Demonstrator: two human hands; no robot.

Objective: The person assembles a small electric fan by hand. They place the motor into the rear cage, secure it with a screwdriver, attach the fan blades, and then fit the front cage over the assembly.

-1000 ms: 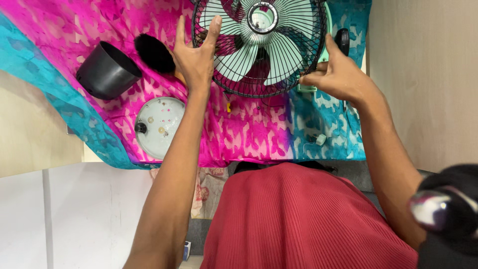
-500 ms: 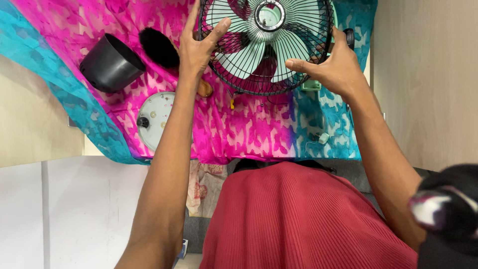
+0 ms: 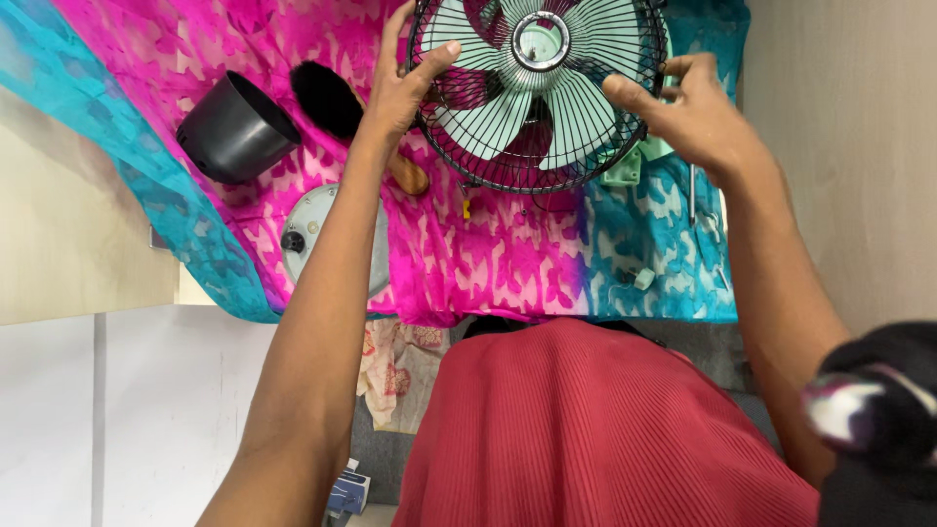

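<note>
A small table fan with pale green blades and a black wire guard [image 3: 539,93] lies face up on a pink and turquoise patterned cloth [image 3: 508,259]. My left hand [image 3: 405,83] grips the left rim of the guard, thumb hooked over the wires. My right hand [image 3: 688,112] holds the right rim, fingers curled on the wire edge. The fan's pale green body [image 3: 625,168] shows under the guard at the right.
A black round pot [image 3: 234,129] lies on its side at the left. A black-bristled brush with a wooden handle [image 3: 337,102] lies beside it. A round pale disc with a black knob [image 3: 310,234] lies partly under my left forearm. A screwdriver shaft [image 3: 692,193] and a small white part [image 3: 643,279] lie at the right.
Both hands shifted around the guard's rim: the left thumb now hooks over the wires, and the right hand moved up the right edge. The view drifted slightly.
</note>
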